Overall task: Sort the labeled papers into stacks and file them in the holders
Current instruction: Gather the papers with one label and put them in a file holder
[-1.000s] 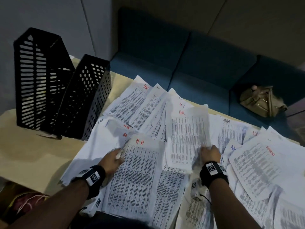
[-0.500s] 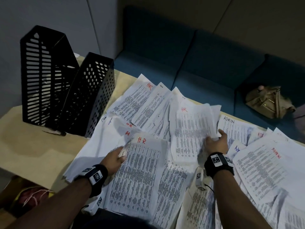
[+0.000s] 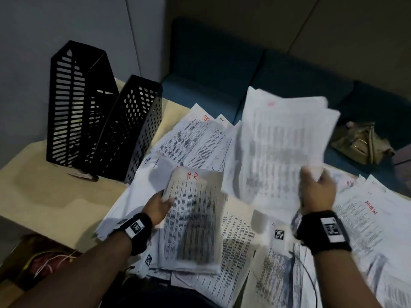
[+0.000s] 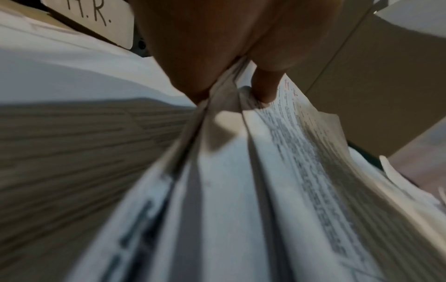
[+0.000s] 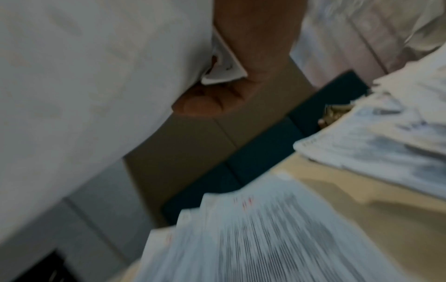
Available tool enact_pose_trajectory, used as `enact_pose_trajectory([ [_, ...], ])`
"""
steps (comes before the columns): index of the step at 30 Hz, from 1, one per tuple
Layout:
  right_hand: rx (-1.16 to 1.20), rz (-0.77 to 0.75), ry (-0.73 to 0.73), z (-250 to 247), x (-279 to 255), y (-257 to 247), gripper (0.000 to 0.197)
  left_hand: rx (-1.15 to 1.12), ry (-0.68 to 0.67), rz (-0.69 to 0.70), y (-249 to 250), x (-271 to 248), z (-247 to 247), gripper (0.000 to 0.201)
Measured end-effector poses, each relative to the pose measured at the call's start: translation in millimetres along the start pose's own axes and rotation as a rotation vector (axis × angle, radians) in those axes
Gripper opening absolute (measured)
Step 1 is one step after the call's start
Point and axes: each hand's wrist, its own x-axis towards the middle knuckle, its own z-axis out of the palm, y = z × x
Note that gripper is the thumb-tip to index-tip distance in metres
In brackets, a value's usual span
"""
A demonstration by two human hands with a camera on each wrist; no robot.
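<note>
Right hand now lifts sheaf of printed sheets off table, higher than half a second ago, fingers clenched on its lower right corner. Left hand grips HR stack at left edge, near table's front edge. Two black holders upright at back left corner. ADMIN papers lie at right edge.

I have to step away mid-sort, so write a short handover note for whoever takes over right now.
Left hand: grips the HR stack by its left edge.
Right hand: holds a lifted sheaf of sheets above the table; its red label is blurred.
ADMIN papers lie on the right, loose HR papers at the back.
Both black holders look unfilled.
Left: finish stacking, then file.
</note>
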Motion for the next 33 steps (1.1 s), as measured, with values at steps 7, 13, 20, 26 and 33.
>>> enact_pose_trajectory([
  [7, -0.132, 0.384, -0.44, 59.7, -91.6, 72.6, 0.042, -0.119, 0.069, -0.014, 26.5, -3.1, -1.4, 0.041],
  [13, -0.385, 0.233, -0.666, 82.5, -120.7, 98.1, 0.028, -0.293, 0.048, -0.007, 25.0, -7.2, 2.0, 0.059],
  [20, -0.473, 0.233, -0.742, 84.4, -119.8, 92.1, 0.032, -0.042, 0.092, 0.073, 15.9, -8.5, 6.8, 0.055],
  [26, -0.436, 0.187, -0.785, 85.8, -103.4, 78.5, 0.061, -0.045, -0.01, 0.043, 27.5, -13.7, -5.3, 0.043],
  [33, -0.471, 0.006, -0.718, 103.4, -84.8, 52.3, 0.063, -0.018, -0.254, -0.001, 24.2, -10.5, -6.5, 0.052],
])
